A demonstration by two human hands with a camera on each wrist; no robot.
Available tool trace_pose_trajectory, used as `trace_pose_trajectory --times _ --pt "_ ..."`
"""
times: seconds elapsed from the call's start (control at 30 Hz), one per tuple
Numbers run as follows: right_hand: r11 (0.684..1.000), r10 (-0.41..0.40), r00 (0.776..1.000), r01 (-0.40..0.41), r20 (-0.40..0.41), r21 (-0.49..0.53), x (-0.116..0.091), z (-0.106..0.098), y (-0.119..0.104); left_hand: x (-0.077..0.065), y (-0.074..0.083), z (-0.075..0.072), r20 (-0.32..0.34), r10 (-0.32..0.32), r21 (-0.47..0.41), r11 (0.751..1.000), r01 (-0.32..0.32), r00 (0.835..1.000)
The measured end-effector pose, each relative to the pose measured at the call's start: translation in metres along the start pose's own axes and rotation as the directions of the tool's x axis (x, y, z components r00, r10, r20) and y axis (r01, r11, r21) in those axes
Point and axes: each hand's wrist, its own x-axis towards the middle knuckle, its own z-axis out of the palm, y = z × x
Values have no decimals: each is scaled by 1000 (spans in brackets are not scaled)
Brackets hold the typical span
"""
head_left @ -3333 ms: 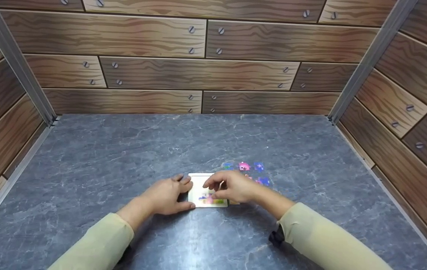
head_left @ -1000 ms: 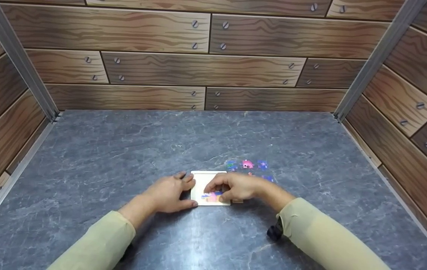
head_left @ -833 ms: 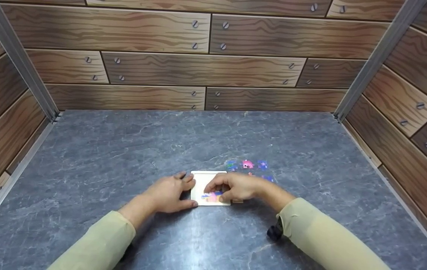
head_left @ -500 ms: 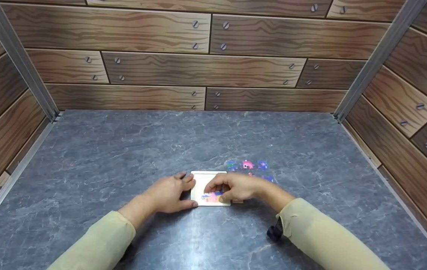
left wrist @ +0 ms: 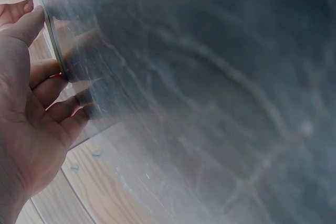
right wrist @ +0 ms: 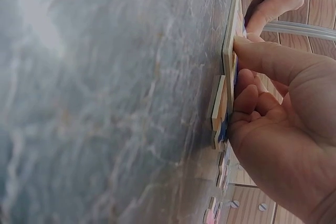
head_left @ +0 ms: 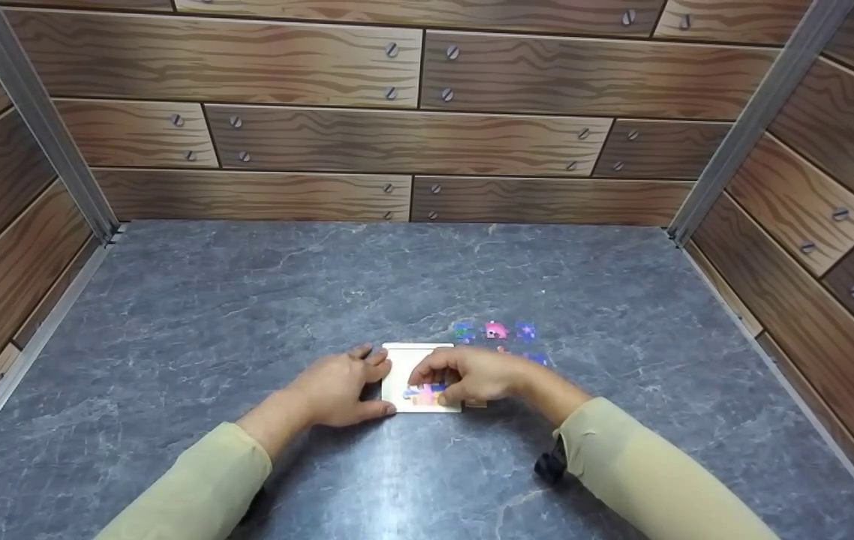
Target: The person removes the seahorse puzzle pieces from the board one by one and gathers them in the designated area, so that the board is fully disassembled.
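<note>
A shallow white puzzle board [head_left: 401, 367] lies on the table, with joined jigsaw pieces [head_left: 421, 396] in pink, blue and orange along its near part. My left hand [head_left: 333, 390] rests at the board's left side, thumb at the near corner and fingers spread at the edge. Over the board, my right hand [head_left: 476, 373] has its bent fingers and thumb low around a puzzle piece, mostly hidden by the hand. In the right wrist view, that thumb [right wrist: 262, 59] touches the board's face. The left wrist view shows the left fingertips [left wrist: 55, 82] against the board's edge.
Loose puzzle pieces lie right of the board, among them a pink piece [head_left: 495, 331], a blue piece [head_left: 525, 331] and a green-blue piece [head_left: 464, 331]. An orange piece [head_left: 476, 403] sits by the board's near right corner. Wood-patterned walls [head_left: 307, 142] enclose the grey marbled table [head_left: 277, 300].
Compared with the oldest frame, the right fingers are lower and closer over the joined pieces, and the view has shifted slightly. Over the last second, both hands stay almost still.
</note>
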Motion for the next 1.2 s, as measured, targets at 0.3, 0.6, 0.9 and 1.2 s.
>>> trace_pose_trajectory --times 0.3,0.6,0.9,1.2 --pt "996 25 1000 -26 17 86 0 1 0 0 0 1 -24 26 -5 1000 -26 999" --pt "996 21 1000 -21 9 85 1 4 1 0 0 0 -13 14 -2 1000 -14 1000" --pt "996 -5 1000 5 1 93 2 5 1 0 1 0 -21 18 -4 1000 -18 1000" --pt "998 -21 999 23 -43 56 5 9 -2 -1 1 0 -23 15 -15 1000 -15 1000"
